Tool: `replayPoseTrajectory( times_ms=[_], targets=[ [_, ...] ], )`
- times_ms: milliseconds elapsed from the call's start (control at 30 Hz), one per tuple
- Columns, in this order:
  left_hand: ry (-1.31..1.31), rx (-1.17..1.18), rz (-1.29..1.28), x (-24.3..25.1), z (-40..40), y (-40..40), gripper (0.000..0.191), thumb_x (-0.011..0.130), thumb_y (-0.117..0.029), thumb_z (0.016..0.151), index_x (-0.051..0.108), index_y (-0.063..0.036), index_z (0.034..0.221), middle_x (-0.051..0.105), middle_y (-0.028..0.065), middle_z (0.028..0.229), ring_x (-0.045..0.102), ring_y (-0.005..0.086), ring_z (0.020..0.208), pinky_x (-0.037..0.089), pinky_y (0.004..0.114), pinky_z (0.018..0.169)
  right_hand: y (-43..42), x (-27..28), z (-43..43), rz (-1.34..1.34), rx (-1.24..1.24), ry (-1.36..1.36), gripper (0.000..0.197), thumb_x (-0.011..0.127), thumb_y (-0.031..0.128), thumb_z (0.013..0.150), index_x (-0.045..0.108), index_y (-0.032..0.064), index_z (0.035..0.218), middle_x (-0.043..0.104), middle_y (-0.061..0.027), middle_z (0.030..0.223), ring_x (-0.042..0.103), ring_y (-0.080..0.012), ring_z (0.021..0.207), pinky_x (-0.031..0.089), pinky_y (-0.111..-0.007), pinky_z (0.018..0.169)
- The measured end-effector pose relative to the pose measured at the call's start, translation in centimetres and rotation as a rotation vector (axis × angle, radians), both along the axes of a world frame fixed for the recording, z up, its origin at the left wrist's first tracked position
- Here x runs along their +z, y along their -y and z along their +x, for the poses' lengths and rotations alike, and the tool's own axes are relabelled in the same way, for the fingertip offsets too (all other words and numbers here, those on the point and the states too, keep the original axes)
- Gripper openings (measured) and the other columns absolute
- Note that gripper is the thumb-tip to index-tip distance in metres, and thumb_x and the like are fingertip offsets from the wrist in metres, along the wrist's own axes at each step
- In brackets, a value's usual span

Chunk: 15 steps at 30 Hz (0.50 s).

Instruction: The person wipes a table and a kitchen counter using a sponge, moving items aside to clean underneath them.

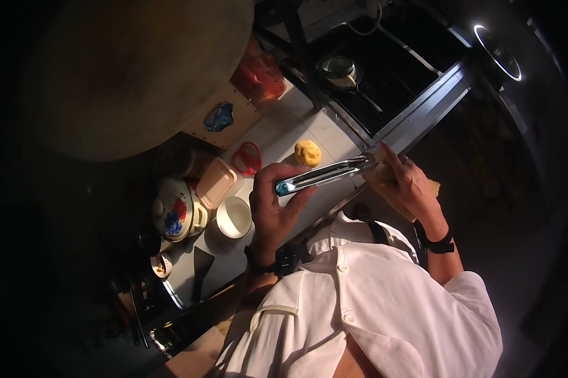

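My left hand (281, 203) grips the teal end of a narrow shiny metal utensil (326, 177) with two long arms, which looks like kitchen tongs. It slants up to the right, its far tip at my right hand (407, 182). My right hand holds a crumpled yellowish-brown cloth or similar soft thing (433, 189), partly hidden under the fingers, against that tip; one finger points forward. Just beyond the utensil, a yellow peeled potato (307, 153) lies on the light tiled counter (291, 120). Red-handled scissors (247, 158) lie to the left of the potato.
A white bowl (234, 217), a pink-lidded container (216, 183) and a flowered enamel pot (173, 208) stand at left. A small pan (338, 71) sits on the dark stove at upper right. A blue packet (219, 116) lies on a board. A large blurred round object (147, 71) fills the upper left.
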<state>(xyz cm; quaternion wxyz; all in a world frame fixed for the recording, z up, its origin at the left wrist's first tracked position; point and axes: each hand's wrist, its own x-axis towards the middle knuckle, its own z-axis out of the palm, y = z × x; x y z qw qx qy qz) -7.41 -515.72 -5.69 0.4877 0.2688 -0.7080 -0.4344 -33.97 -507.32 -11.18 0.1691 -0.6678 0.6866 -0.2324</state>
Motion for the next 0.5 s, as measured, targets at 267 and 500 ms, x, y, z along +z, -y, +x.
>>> replayPoseTrajectory(
  times_ms=[267, 500],
  targets=[
    [0.058, -0.134, 0.014, 0.8, -0.3, 0.5, 0.047, 0.074, 0.003, 0.075, 0.045, -0.0025, 0.111, 0.060, 0.0109, 0.100, 0.061, 0.0175, 0.093, 0.049, 0.028, 0.084, -0.3, 3.8, -0.8, -0.171, 0.160, -0.067, 0.073, 0.060, -0.007, 0.072, 0.043, 0.0213, 0.137, 0.053, -0.0098, 0.132, 0.055, -0.0348, 0.103, 0.047, -0.040, 0.087],
    [-0.045, -0.186, 0.098, 0.4, -0.4, 0.5, 0.047, 0.072, 0.005, 0.075, 0.045, -0.0015, 0.112, 0.057, 0.0110, 0.104, 0.060, 0.0183, 0.099, 0.051, 0.030, 0.087, -1.8, 5.3, -0.7, -0.108, 0.209, 0.088, 0.054, 0.059, 0.002, 0.080, 0.052, 0.0180, 0.131, 0.060, -0.0093, 0.120, 0.057, -0.0300, 0.100, 0.048, -0.039, 0.084]
  ],
)
